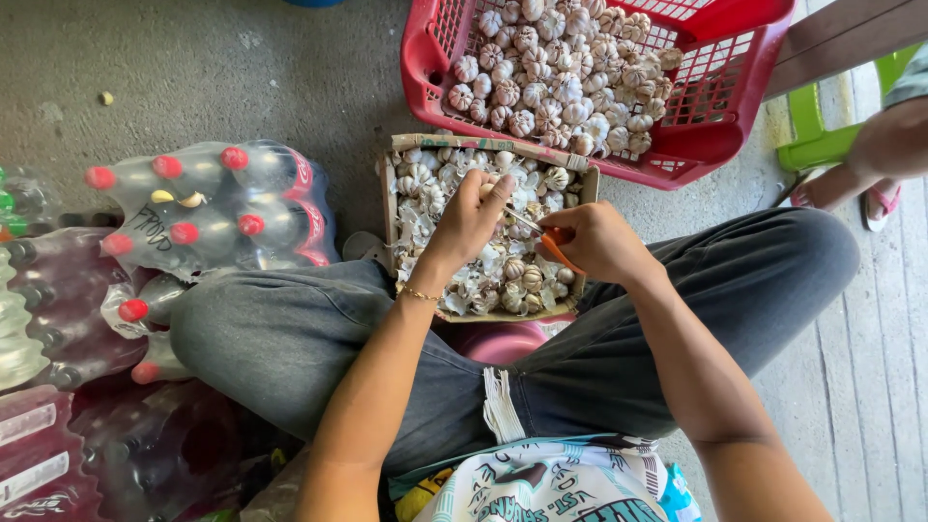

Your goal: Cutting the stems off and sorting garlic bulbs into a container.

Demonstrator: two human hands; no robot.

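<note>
1. The left hand [471, 217] is seen with fingers closed on a small pale garlic bulb [486, 187], held over a cardboard box [580, 184] between the knees.
2. Orange-handled scissors [547, 238] are gripped in the right hand [599, 242], fingers curled tight round the handles; the blades are pointed at the bulb.
3. The bulb is mostly hidden by the fingers, so its stem cannot be made out.
4. The box is filled with papery white skins and trimmed bulbs.
5. Farther off, a red plastic basket [715, 126] heaped with garlic is cut off by the top edge.
</note>
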